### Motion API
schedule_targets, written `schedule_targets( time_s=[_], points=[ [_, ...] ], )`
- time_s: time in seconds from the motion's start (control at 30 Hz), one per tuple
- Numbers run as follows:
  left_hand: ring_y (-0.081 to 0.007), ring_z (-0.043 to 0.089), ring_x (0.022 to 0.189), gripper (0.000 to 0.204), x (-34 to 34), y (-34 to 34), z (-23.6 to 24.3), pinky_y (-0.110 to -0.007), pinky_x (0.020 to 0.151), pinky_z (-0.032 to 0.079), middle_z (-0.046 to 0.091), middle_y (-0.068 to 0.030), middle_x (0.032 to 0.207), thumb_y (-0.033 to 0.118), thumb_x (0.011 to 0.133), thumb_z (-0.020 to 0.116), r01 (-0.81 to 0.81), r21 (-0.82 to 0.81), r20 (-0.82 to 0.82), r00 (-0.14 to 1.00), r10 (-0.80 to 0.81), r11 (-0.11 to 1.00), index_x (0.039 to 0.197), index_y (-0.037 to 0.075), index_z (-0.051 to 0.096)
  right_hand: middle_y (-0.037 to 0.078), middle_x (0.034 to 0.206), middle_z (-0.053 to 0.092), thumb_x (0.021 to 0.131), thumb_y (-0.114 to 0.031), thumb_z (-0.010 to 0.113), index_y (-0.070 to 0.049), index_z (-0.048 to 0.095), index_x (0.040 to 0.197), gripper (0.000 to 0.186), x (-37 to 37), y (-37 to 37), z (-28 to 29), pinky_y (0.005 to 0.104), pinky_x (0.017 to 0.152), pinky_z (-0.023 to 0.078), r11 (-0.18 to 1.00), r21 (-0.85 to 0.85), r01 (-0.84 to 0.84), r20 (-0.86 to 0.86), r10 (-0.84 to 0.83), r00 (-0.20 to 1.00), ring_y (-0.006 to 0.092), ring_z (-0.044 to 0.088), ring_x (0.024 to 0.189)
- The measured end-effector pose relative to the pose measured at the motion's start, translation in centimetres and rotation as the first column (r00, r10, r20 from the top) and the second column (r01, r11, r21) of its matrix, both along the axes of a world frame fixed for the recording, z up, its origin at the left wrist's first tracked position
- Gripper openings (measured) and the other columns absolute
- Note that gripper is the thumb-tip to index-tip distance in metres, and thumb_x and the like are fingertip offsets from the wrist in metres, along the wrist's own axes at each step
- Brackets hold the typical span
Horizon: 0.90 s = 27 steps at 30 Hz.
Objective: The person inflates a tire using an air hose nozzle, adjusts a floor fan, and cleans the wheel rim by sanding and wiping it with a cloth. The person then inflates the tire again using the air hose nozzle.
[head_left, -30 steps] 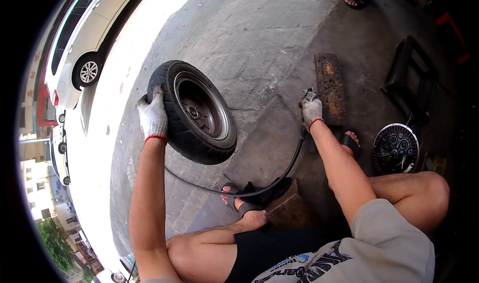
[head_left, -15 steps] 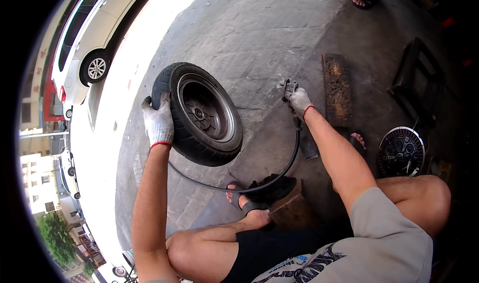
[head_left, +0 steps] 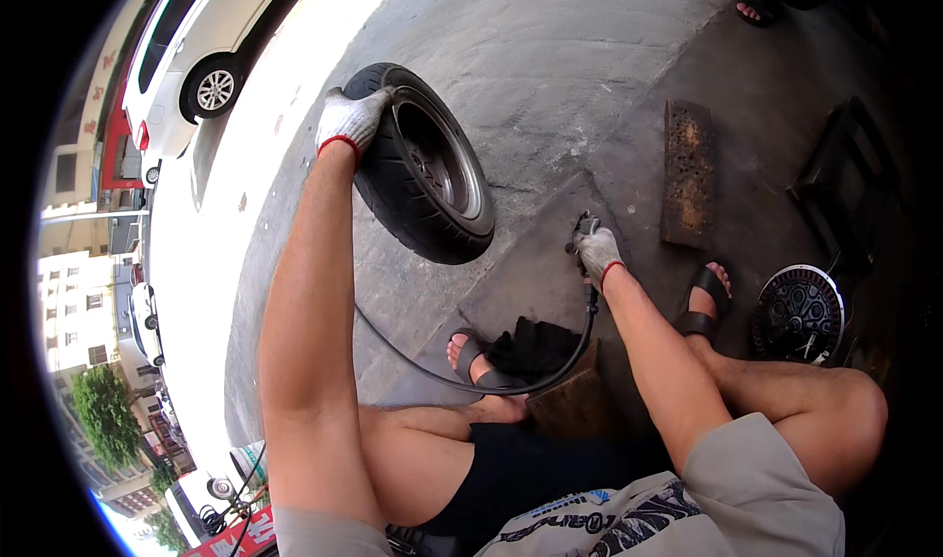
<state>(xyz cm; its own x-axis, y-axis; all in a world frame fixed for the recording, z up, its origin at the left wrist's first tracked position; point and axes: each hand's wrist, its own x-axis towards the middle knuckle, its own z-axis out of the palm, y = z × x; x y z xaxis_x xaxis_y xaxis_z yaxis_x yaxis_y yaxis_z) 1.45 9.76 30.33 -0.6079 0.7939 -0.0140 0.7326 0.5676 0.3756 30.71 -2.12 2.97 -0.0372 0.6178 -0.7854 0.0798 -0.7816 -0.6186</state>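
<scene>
Beneath the fingers of a gloved left hand, which has just shifted to its upper edge, a tyred wheel tilts, firmly gripped; the right hand, now drawn lower, clasps a hose-fed tool, leaving it apart from the wheel.

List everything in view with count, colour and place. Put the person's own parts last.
Wheel: 1, black tyre and grey rim, in the left hand
Hand tool: 1, dark grey, in the right hand
Hose: 1, black, curving below the wheel
Board: 1, brown, right of the tool
Frame: 1, black, far right
Round part: 1, dark, below the frame
Cloth: 1, black, between the feet
Block: 1, brown, below the cloth
Cars: several, mostly white, left
Tree: 1, green, lower left
Left hand: 1, white glove, on tyre
Right hand: 1, white glove, centre
Feet: 2, black sandals, lower centre
</scene>
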Motion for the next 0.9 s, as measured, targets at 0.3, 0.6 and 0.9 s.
schedule_targets(
  time_s=[0.3,0.6,0.9],
  points=[
    [-0.0331,0.068,0.117,0.102,-1.5,2.0,-0.5,-0.04,0.102,0.053,0.062,-0.029,0.136,0.056,0.075,0.081,0.003,-0.041,-0.004,1.0,-0.003,0.999,0.148,-0.008,0.047,0.005,0.07,0.062,0.093,-0.03,0.063,-0.008,0.068,0.096,0.023,-2.9,-2.9,0.3,0.0376,0.045,0.039,0.891,0.121,-0.438,-0.171,0.453,0.875,0.015,0.051,0.05],
    [-0.037,0.058,0.133,0.105,-2.8,-0.7,-1.7,-0.039,0.112,0.044,0.056,-0.0306,0.144,0.055,0.077,0.079,0.0,0.038,0.048,0.999,-0.002,0.999,0.152,-0.008,0.041,0.014,0.082,0.068,0.086,-0.025,0.067,-0.003,0.065,0.105,0.029,-3.8,1.6,-5.0,0.0418,0.061,0.05,0.898,0.298,-0.325,0.186,0.28,0.942,0.026,0.065,0.069],
    [-0.0382,0.059,0.131,0.1,-4.7,-5.0,-2.0,-0.039,0.111,0.044,0.058,-0.0307,0.141,0.053,0.079,0.08,-0.044,0.131,-0.015,0.999,0.046,0.99,0.15,-0.007,0.042,0.024,0.095,0.073,0.089,-0.027,0.065,0.0,0.064,0.109,0.033,-9.0,5.9,3.8,0.0478,0.08,0.054,0.793,0.419,-0.443,-0.171,0.548,0.819,0.0395,0.071,0.089]
  ],
)
